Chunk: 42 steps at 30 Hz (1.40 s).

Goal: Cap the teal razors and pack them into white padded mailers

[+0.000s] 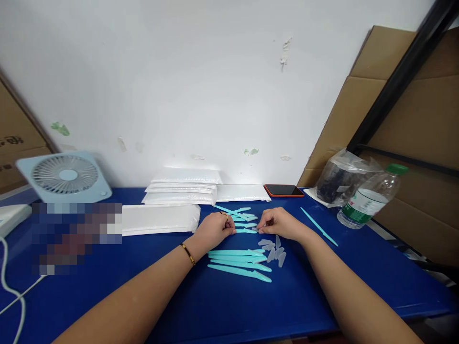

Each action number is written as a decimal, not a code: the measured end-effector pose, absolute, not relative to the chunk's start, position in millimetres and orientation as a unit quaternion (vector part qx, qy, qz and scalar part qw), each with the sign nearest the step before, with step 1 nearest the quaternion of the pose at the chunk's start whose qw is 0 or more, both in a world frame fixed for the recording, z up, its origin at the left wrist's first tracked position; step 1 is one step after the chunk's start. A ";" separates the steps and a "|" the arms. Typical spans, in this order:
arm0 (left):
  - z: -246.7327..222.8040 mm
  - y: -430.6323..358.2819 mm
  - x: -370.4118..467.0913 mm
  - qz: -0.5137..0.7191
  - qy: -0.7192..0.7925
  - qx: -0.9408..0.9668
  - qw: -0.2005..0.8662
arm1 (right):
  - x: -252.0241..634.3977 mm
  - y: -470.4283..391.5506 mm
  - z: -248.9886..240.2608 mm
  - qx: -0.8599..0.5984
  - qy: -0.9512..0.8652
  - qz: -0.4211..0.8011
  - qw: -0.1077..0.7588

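My left hand (217, 228) is closed on the handle end of a slim turquoise stick (245, 231). At the stick's other end, the fingertips of my right hand (274, 223) pinch a small translucent cap. Just beyond my hands, several more turquoise sticks (242, 210) lie loosely crossed. Nearer to me, another group of turquoise sticks (238, 271) lies roughly side by side. Several small translucent caps (271, 254) are scattered below my right hand. One separate turquoise stick (319, 226) rests to the right of my right forearm.
White padded packets (182, 186) are stacked by the wall, with another white packet (158, 219) in front. A phone (284, 190), a bottle (369, 200) and a bagged dark item (332, 179) stand or lie right. A blue fan (66, 176) and white cable (5, 272) are left.
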<state>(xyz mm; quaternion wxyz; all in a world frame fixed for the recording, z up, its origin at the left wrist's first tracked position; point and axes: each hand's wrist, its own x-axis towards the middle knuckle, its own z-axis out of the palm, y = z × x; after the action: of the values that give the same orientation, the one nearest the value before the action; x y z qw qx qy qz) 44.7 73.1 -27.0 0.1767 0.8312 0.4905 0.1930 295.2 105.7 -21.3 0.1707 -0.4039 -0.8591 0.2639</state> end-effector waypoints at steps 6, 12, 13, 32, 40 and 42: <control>-28.7 72.5 45.2 0.192 0.489 0.836 0.161 | 290.1 102.8 -21.7 -0.412 -0.856 0.260 0.176; -31.6 76.9 54.4 0.197 0.492 0.838 0.132 | 274.4 105.8 -22.8 -0.411 -0.862 0.221 0.198; -30.2 75.8 54.0 0.203 0.491 0.837 0.131 | 276.7 105.4 -20.6 -0.412 -0.864 0.212 0.198; -19.3 62.0 45.4 0.181 0.475 0.829 0.235 | 303.9 97.4 -6.6 -0.398 -0.870 0.268 0.115; -25.3 64.5 43.8 0.189 0.489 0.827 0.205 | 308.1 97.7 -4.4 -0.456 -0.840 0.267 0.119; -27.2 65.0 45.9 0.192 0.489 0.835 0.165 | 307.5 97.7 -4.7 -0.445 -0.845 0.274 0.114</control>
<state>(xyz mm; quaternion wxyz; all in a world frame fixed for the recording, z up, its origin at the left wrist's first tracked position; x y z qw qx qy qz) 45.9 65.0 -27.2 0.1647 0.8346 0.4895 0.1918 307.5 97.7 -4.7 0.1141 -0.4451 -0.8450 0.2737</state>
